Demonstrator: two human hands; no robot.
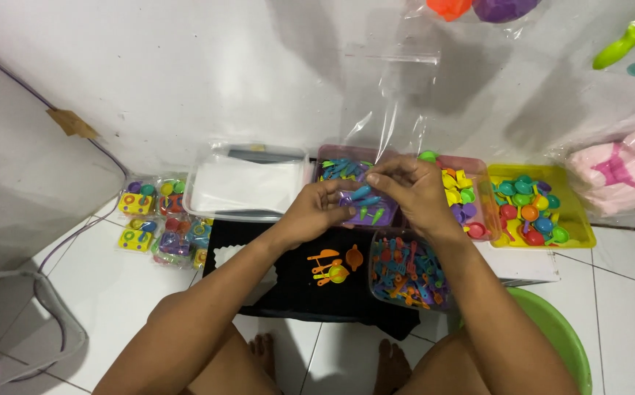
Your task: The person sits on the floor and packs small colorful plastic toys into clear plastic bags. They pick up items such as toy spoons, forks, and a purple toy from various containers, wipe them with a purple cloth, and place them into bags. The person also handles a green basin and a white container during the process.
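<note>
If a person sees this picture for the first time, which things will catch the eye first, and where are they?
First, the left hand and right hand, meeting at the centre and pinching small blue and green toy pieces above a purple tray. Next, the yellow tray on the right, full of round colourful toy dishes, and the clear tub of mixed toy utensils below the right hand. A few orange toy utensils lie on the black cloth.

A single head-worn camera looks steeply down from close above the person's lap, facing a white wall (186,73). It takes in the tiled floor (112,292) ahead.
</note>
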